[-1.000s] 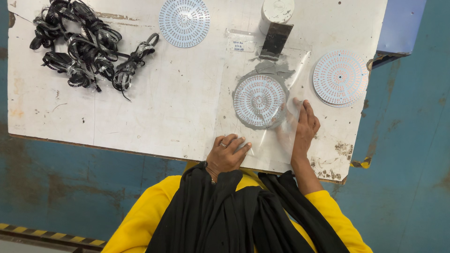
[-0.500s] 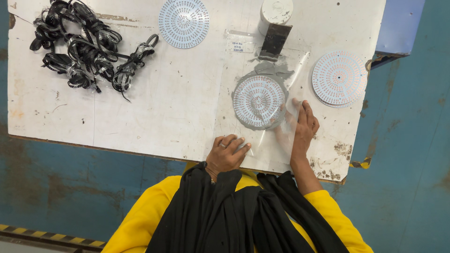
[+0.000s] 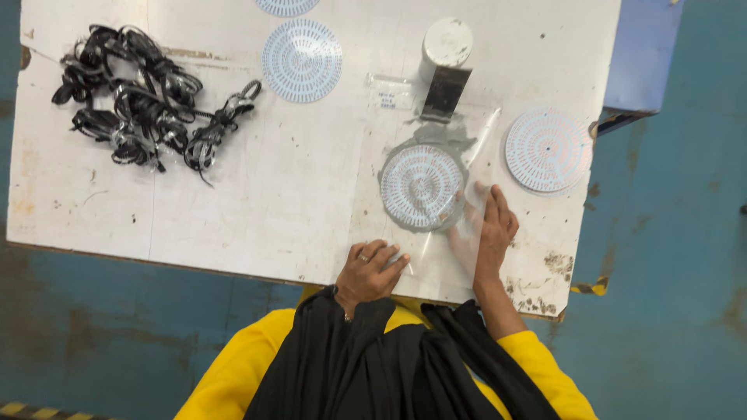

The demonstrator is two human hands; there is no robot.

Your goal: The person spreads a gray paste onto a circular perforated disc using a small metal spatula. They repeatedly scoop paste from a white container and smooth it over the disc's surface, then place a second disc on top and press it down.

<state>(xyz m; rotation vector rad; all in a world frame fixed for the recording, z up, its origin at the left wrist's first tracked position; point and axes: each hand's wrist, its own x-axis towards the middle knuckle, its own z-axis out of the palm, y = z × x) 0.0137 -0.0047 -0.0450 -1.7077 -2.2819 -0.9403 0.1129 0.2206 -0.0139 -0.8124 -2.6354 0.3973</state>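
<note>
While the right hand point(image 3: 489, 233) lies flat on a clear plastic sheet point(image 3: 467, 225), its fingers stretched out and released rather than clenched, the left hand point(image 3: 372, 268) rests near the front edge of the white surface point(image 3: 257, 210) with its fingers curled loosely over a corner of the same sheet; whether that grip actually pinches the plastic cannot be told from this view. Just beyond the right fingertips, touching or nearly touching them, sits a round perforated white disc point(image 3: 422, 187), lying flat on a grey patch of the surface and seemingly under or against the clear sheet. To the outer side of the right hand, near but apart from it, lies a second round disc point(image 3: 547, 150) of the same kind, close to the surface's right edge. Farther beyond the held sheet stands an upright white cylinder point(image 3: 446, 44) with a dark rectangular block point(image 3: 444, 92) just in front of it, and a small clear bag point(image 3: 391, 93) lies beside that block. Well away from the left hand, across the surface, a third disc point(image 3: 302, 61) lies flat, and farther out still a tangled heap of black straps point(image 3: 140, 105) spreads near the far left corner. The person wears yellow sleeves point(image 3: 233, 373) under a black garment.
</note>
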